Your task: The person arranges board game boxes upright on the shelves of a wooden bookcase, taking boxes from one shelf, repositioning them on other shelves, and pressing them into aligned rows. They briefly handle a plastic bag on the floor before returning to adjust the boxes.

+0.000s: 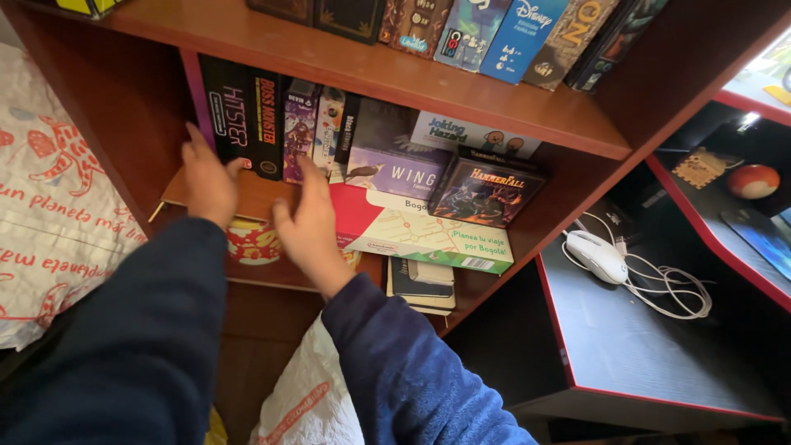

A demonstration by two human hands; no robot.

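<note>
- Your left hand [208, 177] reaches into the middle shelf of the reddish-brown bookshelf [461, 103], fingers spread and loose, its grip wide and holding nothing
- Its fingertips lie against the lower edge of the tall black game box [241, 115] that stands upright at the left end of that shelf
- Your right hand [311, 222] hovers just beside it to the right, palm turned toward the shelf, fingers straight and together, grip wide and empty too
- Its fingertips are near the foot of the narrow purple box [298, 128] that stands next to the black one; you cannot tell whether they touch it
- Both arms wear dark blue sleeves [156, 330]
- Right of the purple box stand more slim upright boxes, then a grey-violet box with a bird picture [394, 169] lying flat, and a small dark box with fantasy art [486, 191] leaning on the stack
- Under these lies a flat white, red and green box with a map print [412, 231], jutting out over the shelf edge
- Below your hands, on the lower shelf, a red and yellow round tin [251, 243] shows partly
- To the right, on the black desk [643, 346] with red trim, rests a white computer mouse [597, 255] with its coiled cable
- A white printed bag [49, 206] hangs at the left
</note>
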